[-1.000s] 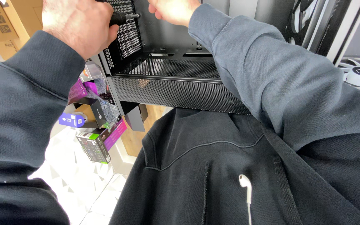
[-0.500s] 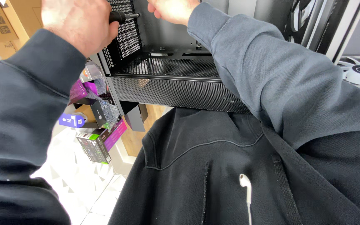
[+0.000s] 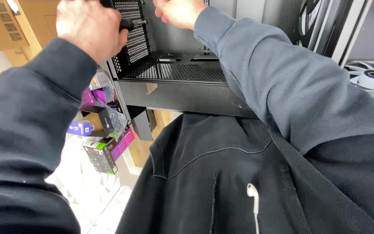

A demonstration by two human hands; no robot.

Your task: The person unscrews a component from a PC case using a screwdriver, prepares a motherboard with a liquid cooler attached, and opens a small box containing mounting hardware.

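The person wears a dark charcoal hoodie (image 3: 221,173) with long sleeves (image 3: 291,86) reaching the wrists, cuffs plain; a seam curves across the chest; a white earbud (image 3: 252,190) dangles on its cable; hands (image 3: 92,27) bare.

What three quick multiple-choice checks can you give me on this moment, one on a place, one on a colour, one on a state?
1. Where is the screwdriver?
A. lying on the floor
B. in the left hand, against the case's perforated panel
C. in the right hand

2. What colour is the earbud hanging on the person's chest?
A. white
B. red
C. black

3. How is the left hand?
A. flat and open
B. closed in a grip around the tool's handle
C. out of view

Key: 1 B, the left hand holds the screwdriver with its shaft at the perforated panel of the black computer case, while the right hand is beside it, holding no tool. 2 A, the earbud shows white on the dark top. 3 B, the fingers wrap the black handle.
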